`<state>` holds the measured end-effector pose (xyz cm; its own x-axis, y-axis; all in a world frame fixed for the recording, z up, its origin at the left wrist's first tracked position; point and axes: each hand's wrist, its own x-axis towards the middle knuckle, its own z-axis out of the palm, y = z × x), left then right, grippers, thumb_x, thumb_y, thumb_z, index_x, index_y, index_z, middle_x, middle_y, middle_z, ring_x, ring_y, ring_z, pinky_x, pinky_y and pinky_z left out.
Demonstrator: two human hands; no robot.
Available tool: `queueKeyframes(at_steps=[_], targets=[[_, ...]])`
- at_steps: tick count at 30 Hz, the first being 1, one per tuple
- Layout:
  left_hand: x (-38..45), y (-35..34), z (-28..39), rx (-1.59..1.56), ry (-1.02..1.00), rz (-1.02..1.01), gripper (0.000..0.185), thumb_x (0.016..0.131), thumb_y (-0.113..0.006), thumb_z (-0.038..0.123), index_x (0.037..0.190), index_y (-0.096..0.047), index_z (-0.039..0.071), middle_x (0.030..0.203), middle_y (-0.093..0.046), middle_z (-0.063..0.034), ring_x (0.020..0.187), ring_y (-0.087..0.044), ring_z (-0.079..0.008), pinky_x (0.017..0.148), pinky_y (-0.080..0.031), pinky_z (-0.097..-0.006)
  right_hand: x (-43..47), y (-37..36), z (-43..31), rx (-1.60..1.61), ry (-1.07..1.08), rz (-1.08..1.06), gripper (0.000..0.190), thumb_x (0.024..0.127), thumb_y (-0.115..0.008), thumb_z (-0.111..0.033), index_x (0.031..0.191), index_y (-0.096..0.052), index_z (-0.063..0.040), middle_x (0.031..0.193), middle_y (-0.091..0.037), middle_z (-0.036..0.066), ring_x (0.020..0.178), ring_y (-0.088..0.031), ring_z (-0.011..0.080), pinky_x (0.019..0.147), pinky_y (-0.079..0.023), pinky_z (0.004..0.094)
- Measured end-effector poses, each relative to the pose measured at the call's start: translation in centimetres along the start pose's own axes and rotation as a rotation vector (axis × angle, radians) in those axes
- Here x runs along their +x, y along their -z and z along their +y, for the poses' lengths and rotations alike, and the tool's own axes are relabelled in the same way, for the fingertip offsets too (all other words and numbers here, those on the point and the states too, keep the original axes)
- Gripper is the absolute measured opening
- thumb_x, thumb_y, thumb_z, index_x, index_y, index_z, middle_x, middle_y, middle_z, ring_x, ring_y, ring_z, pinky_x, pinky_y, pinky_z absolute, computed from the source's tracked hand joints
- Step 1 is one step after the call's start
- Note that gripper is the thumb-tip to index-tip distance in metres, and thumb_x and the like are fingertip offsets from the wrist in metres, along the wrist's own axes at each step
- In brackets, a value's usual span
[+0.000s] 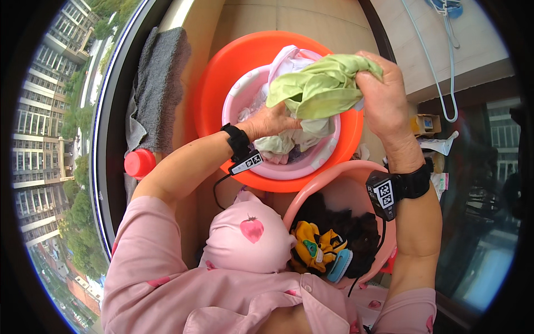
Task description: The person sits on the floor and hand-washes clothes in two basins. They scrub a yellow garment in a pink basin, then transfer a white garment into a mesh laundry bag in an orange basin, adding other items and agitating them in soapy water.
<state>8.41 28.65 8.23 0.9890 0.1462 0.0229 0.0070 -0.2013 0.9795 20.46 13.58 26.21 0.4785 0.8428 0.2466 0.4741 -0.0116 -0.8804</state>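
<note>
My right hand grips one end of a bunched light green cloth garment, lifted over the tubs. Below the garment's near left part is my left hand; its fingertips are partly hidden, and I cannot tell whether they hold the cloth. Beneath lies a pink and white plastic basin with white and pale wet clothes and some suds. That basin sits inside a larger orange-red plastic tub.
A salmon plastic tub nearer me holds dark clothes, a yellow and black garment and a blue scrubbing brush. A grey towel and a red-capped container are at the left ledge, blue hangers at right.
</note>
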Motion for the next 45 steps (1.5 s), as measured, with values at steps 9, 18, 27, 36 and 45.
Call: queueKeyframes(at_steps=[9, 18, 27, 36, 45], targets=[[1.0, 3.2, 1.5, 0.227, -0.186, 0.137, 0.045, 0.086, -0.074, 0.011, 0.129, -0.06, 0.004, 0.116, -0.071, -0.0117, 0.102, -0.067, -0.023, 0.093, -0.053, -0.0361, 0.0, 2.1, 5.6, 0.465, -0.052, 0.22, 0.026, 0.092, -0.047, -0.001, 0.104, -0.07, 0.002, 0.096, -0.07, 0.003, 0.086, -0.064, 0.011, 0.076, -0.051, 0.0268], [-3.8, -0.9, -2.9, 1.06, 0.409, -0.308, 0.099, 0.075, -0.081, 0.039, 0.157, -0.028, 0.024, 0.166, -0.007, -0.0213, 0.15, -0.01, -0.0539, 0.095, -0.037, -0.0826, -8.2, -5.1, 18.7, -0.546, -0.275, -0.203, 0.061, 0.08, -0.068, -0.013, 0.138, -0.051, -0.004, 0.135, -0.057, 0.027, 0.122, -0.057, 0.0433, 0.104, -0.046, 0.0461], [-3.6, -3.8, -5.5, 1.122, 0.456, -0.618, 0.099, 0.079, -0.078, 0.052, 0.157, -0.026, 0.018, 0.162, -0.008, -0.0304, 0.149, -0.008, -0.0575, 0.099, -0.04, -0.0781, -7.1, -10.0, 19.3, -0.865, -0.485, -0.863, 0.087, 0.082, -0.081, -0.034, 0.151, -0.038, -0.004, 0.157, -0.035, 0.022, 0.139, -0.035, 0.0558, 0.114, -0.039, 0.0549], [-0.9, -5.2, -9.2, 1.03, 0.507, -0.623, 0.091, 0.083, -0.075, 0.027, 0.159, -0.026, 0.013, 0.155, -0.024, -0.0353, 0.118, -0.059, -0.0496, 0.097, -0.052, -0.0531, -6.3, -11.3, 26.4, -0.858, -0.676, -0.88, 0.029, 0.091, -0.059, -0.011, 0.114, -0.075, -0.005, 0.125, -0.07, 0.017, 0.113, -0.069, 0.0329, 0.095, -0.055, 0.0443], [2.2, -3.9, -12.8, 1.338, 0.356, -0.578, 0.07, 0.082, -0.077, 0.034, 0.146, -0.054, 0.017, 0.144, -0.052, -0.0205, 0.121, -0.063, -0.0363, 0.099, -0.053, -0.0431, -4.8, -8.8, 22.9, -0.747, -0.725, -0.861, 0.047, 0.086, -0.074, -0.025, 0.126, -0.067, -0.002, 0.131, -0.065, 0.02, 0.12, -0.064, 0.0348, 0.1, -0.053, 0.0447]])
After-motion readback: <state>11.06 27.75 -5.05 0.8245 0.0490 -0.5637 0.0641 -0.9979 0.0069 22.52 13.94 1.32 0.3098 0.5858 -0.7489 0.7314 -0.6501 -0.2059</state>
